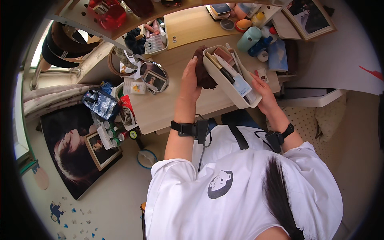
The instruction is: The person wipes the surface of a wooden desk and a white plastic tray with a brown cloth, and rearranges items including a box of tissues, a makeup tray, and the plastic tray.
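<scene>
Bin [225,84] up over counter [172,106]! Right hand [265,93] clamps fingers on near side; left hand [192,78] has fingers closed on brown cloth [205,74] against opposite side. Best: steady grip, tubes [226,73] kept from tipping.

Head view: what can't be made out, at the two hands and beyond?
All in the head view:
Left hand: most of its fingers, hidden by the brown cloth, so its exact grip is unclear.
Cream box: most of its floor, covered by the tubes inside.
Right hand: whatever part lies behind or under the box.
Framed picture, upper right: cut off by the upper edge.
</scene>
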Motion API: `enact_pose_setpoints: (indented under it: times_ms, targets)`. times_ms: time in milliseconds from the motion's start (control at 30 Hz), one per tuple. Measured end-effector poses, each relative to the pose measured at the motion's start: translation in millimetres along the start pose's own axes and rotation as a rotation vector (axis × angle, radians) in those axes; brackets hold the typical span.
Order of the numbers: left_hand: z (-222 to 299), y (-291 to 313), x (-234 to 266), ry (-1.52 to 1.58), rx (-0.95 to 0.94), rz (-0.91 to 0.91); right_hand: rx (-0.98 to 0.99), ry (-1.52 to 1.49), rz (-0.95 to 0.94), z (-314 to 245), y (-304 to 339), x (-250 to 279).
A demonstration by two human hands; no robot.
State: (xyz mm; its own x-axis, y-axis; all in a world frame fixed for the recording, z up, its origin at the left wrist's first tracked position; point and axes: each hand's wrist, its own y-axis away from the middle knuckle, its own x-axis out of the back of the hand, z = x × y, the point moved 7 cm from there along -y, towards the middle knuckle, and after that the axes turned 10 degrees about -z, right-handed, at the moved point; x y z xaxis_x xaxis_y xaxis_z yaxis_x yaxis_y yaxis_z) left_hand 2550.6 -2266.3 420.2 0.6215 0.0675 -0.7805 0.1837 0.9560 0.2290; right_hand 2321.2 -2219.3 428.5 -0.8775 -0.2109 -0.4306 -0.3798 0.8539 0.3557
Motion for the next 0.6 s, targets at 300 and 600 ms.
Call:
enact_pose_setpoints:
  times_ms: [300, 600]
  targets:
    - [-35.7, 22.4, -40.8, -0.155, -0.103, 0.006, 0.092, -0.098, 0.169, -16.6, -0.6, -9.4]
    - [-43.6, 50.9, -58.8, -0.575, -0.17, -0.048, 0.239, -0.142, 0.346, -24.5, -14.5, -1.7]
